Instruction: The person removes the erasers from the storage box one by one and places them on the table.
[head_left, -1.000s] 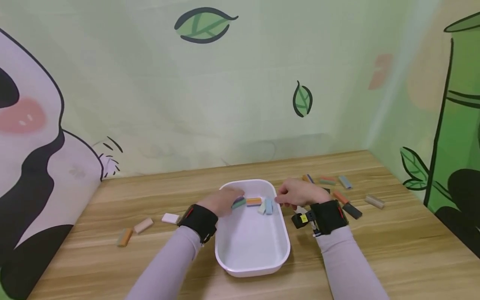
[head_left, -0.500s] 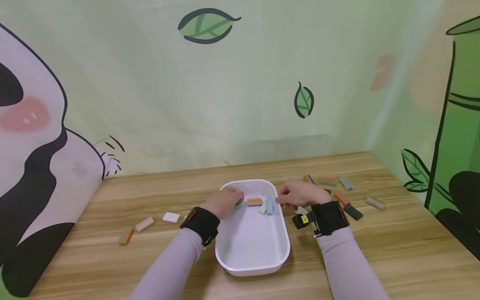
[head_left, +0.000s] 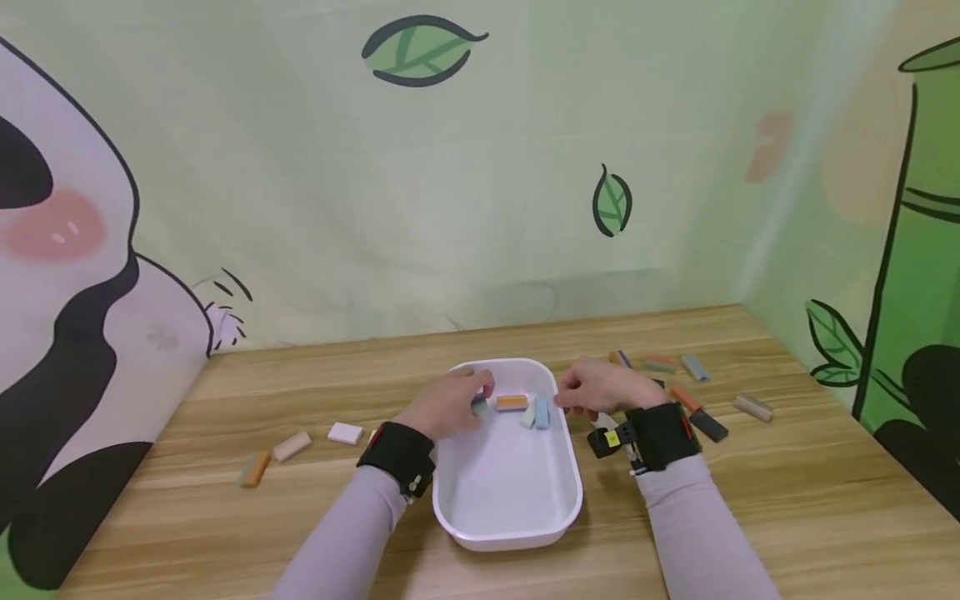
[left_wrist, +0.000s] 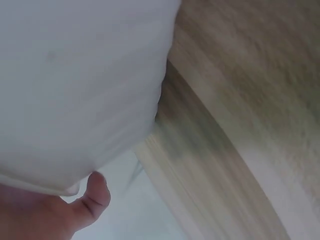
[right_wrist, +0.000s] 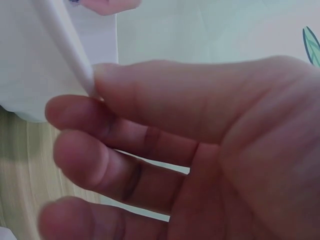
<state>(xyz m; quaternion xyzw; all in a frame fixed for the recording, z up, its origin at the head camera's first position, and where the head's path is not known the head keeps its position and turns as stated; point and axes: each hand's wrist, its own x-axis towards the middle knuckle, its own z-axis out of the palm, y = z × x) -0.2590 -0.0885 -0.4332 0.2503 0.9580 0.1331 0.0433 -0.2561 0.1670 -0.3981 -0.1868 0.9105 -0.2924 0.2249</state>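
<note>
A white plastic tray [head_left: 510,492] stands on the wooden table. My left hand [head_left: 446,404] reaches over its far left side, fingers and thumb curled about a small green-and-dark block [head_left: 478,406], which they mostly hide. In the left wrist view only the thumb [left_wrist: 92,200] shows, at the tray's edge. My right hand [head_left: 603,387] pinches the tray's right rim [right_wrist: 67,42] between thumb and index finger, as the right wrist view shows; its other fingers are loosely curled. Inside the tray lie an orange block [head_left: 512,403], a pale green block [head_left: 528,416] and a light blue block [head_left: 542,412].
Left of the tray lie a white block [head_left: 345,433], a beige block [head_left: 292,447] and an orange-green block [head_left: 255,469]. Several more lie at the right, among them a black block [head_left: 708,426] and a grey-beige block [head_left: 753,407]. A printed cloth [head_left: 480,208] backs the table.
My left hand has shifted slightly over the green block, which now shows less than a second ago. The right hand keeps its place at the rim. The head view has drifted a little.
</note>
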